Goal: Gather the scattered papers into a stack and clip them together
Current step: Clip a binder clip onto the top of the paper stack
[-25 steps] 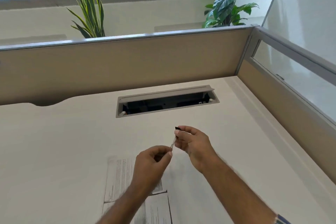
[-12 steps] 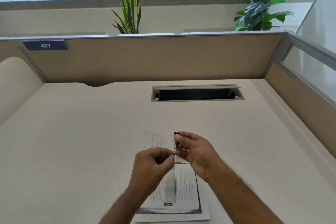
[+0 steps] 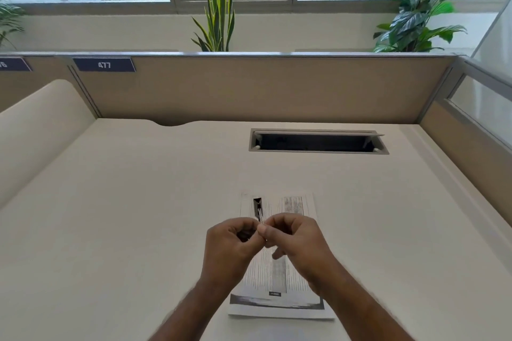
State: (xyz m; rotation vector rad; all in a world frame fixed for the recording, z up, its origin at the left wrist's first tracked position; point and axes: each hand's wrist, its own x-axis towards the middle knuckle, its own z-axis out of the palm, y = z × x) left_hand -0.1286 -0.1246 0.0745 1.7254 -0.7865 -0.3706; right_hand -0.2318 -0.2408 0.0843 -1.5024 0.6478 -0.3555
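A stack of printed papers [image 3: 297, 209] lies flat on the cream desk, near its front middle. Above the stack both hands pinch a small black binder clip [image 3: 257, 205] by its wire handles, with the black body pointing away from me. My left hand [image 3: 232, 243] grips the handles from the left. My right hand [image 3: 296, 241] grips them from the right. The clip is held above the papers' far left part and is apart from them. The hands hide the middle of the stack.
An open grey cable slot [image 3: 318, 142] is set in the desk [image 3: 138, 202] at the back right. Beige partition walls [image 3: 263, 88] close the back and right sides, with a "477" label [image 3: 104, 65]. Potted plants [image 3: 219, 16] stand behind the partition.
The view has swung left and down, bringing the paper stack fully into sight. My hands have drawn closer together on the clip, whose black body now sticks out beyond my fingers.
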